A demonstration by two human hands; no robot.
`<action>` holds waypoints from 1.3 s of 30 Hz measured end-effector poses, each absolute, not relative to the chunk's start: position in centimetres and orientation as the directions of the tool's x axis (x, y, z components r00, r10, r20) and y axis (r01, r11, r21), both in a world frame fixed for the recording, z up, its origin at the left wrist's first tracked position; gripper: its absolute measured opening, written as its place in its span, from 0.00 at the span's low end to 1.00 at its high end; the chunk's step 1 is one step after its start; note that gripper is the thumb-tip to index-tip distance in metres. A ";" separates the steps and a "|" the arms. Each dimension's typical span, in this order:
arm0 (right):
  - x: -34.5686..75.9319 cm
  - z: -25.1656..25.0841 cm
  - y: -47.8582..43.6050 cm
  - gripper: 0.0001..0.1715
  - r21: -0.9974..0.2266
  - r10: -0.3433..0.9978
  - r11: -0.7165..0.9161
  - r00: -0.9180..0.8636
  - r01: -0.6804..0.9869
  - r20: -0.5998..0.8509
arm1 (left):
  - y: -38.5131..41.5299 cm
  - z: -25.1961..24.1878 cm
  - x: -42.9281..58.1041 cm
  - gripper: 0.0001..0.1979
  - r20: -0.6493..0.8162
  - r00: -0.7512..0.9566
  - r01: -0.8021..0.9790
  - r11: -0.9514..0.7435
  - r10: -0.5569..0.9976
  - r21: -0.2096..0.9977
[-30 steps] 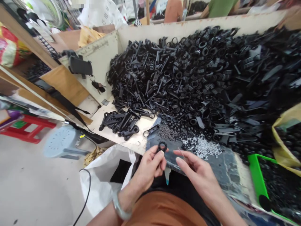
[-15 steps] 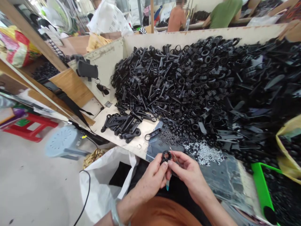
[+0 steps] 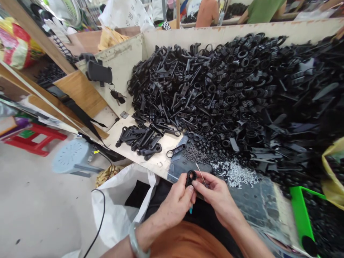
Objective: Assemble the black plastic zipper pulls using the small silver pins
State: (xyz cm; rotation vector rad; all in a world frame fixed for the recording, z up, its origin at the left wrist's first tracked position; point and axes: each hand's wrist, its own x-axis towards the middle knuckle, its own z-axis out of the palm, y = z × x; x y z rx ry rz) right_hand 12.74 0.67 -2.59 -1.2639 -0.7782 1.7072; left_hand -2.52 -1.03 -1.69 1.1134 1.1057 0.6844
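Observation:
Above my lap, my left hand [image 3: 179,192] is closed around a black ring-ended plastic part [image 3: 191,176], its ring facing up between thumb and fingers. My right hand [image 3: 215,189] meets it from the other side, thumb and fingertips at the ring's edge. A thin metal rod [image 3: 201,172] sticks up from between the right fingers. Below the hands a small blue tip [image 3: 190,209] shows; what it belongs to is hidden. Just beyond lies a single black ring-ended part [image 3: 176,151], near small dark pieces [image 3: 195,154] and silver pins [image 3: 235,173].
A large heap of black plastic parts [image 3: 199,89] fills the bench against its back board. More black handles [image 3: 141,139] lie at the left. A green bin [image 3: 298,209] stands right, a white sack [image 3: 107,215] hangs below left, and a blue stool [image 3: 71,156] is on the floor.
The ring-ended part has turned slightly in my left hand, so its ring looks narrower. Both hands stay together on it. The view has shifted a little.

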 end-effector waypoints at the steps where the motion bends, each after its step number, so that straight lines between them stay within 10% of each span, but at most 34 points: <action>1: 12.7 -2.7 0.7 0.31 -0.845 0.890 -0.457 -0.141 -0.278 -0.434 | -1.0 -1.9 -2.5 0.14 -0.341 0.332 0.100 0.327 0.880 0.940; 13: 12.3 -2.7 1.5 0.23 -0.920 0.938 -0.346 -0.064 -0.183 -0.340 | 0.0 -1.7 -1.9 0.15 -0.228 0.234 0.327 0.144 0.945 0.934; 18: 15.8 -1.1 3.9 0.22 -0.974 0.992 -0.079 -0.075 0.213 -0.097 | 2.1 -0.7 -1.5 0.18 -0.325 0.301 0.057 0.323 0.897 0.945; 24: 21.9 0.5 8.2 0.23 -0.721 0.949 -0.087 0.278 0.688 0.151 | 4.0 0.3 -0.9 0.23 -0.462 0.392 -0.350 0.593 0.796 0.725; 28: 23.0 -0.4 9.5 0.18 -0.267 0.953 -0.189 0.242 0.945 0.183 | 4.2 0.5 -0.8 0.23 -0.480 0.411 -0.495 0.632 0.775 0.596; 39: 25.1 -0.9 7.2 0.19 -0.172 0.778 0.041 0.077 0.984 0.624 | 3.8 0.1 -1.0 0.20 -0.495 0.303 -0.548 0.574 0.815 0.609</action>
